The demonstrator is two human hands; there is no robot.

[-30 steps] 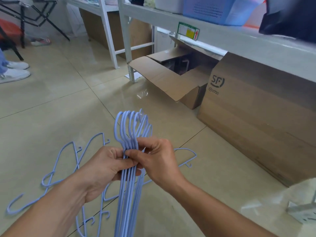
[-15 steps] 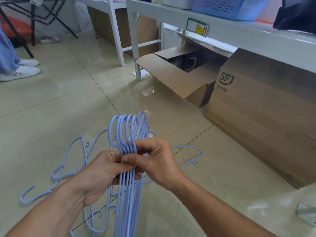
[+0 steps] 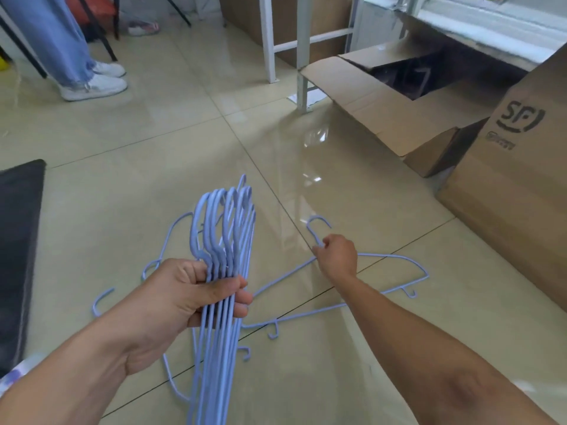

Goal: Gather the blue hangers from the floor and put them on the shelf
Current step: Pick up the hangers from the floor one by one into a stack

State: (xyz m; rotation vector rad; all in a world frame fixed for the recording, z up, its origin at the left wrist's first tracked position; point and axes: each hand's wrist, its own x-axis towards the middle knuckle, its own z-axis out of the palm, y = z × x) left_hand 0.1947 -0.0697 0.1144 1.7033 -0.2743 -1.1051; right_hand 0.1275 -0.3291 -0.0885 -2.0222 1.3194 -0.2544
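My left hand (image 3: 184,296) grips a bundle of several light blue hangers (image 3: 224,228) just below their hooks, which point up and away from me. My right hand (image 3: 337,256) reaches to the floor and is closed around the neck of a single blue hanger (image 3: 395,257) lying flat on the tiles, its hook sticking out above my fingers. A few more blue hangers (image 3: 159,265) lie on the floor behind and under the bundle, partly hidden by it. Only the white legs (image 3: 302,53) of the shelf show at the top.
An open cardboard box (image 3: 395,118) and a large closed box with a logo (image 3: 515,185) stand at the right under the shelf. A person's legs in jeans and white shoes (image 3: 92,84) are at the top left. A dark mat (image 3: 18,250) lies at the left edge.
My right hand has let go of the bundle and moved right and down to the hanger on the floor. My left hand now holds the bundle alone. The view has tilted downward.
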